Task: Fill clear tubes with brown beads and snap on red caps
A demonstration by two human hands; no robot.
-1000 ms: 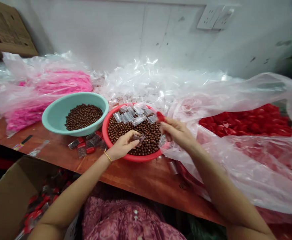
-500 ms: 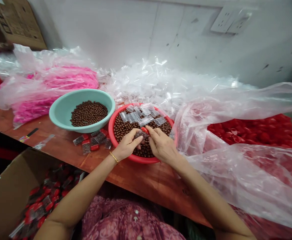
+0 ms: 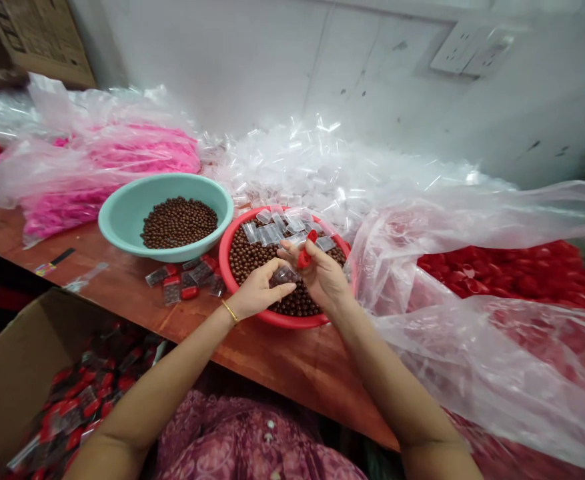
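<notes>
Your left hand (image 3: 258, 293) is pinched round a little clear tube (image 3: 285, 275) packed with brown balls. Your right hand (image 3: 325, 277) has a red cap (image 3: 304, 257) clamped between thumb and fingers just above the tube's end; can't tell if they're touching. Both sit right over the red bowl (image 3: 272, 317), which is full of brown balls with empty tubes lying on top at the back.

Left to right:
- a cardboard box (image 3: 7, 380) by your knee with capped tubes in it
- another box (image 3: 37, 37) top-left, print too blurry to read
- a bag of pink stuff (image 3: 122, 157)
- a teal bowl (image 3: 122, 217) of balls
- a few finished tubes (image 3: 187, 280) on the table between the bowls
- a heap of clear tubes (image 3: 322, 167) against the wall
- a bag of red caps (image 3: 512, 270)

Wooden table (image 3: 282, 363), white wall, socket (image 3: 472, 50) up right.
</notes>
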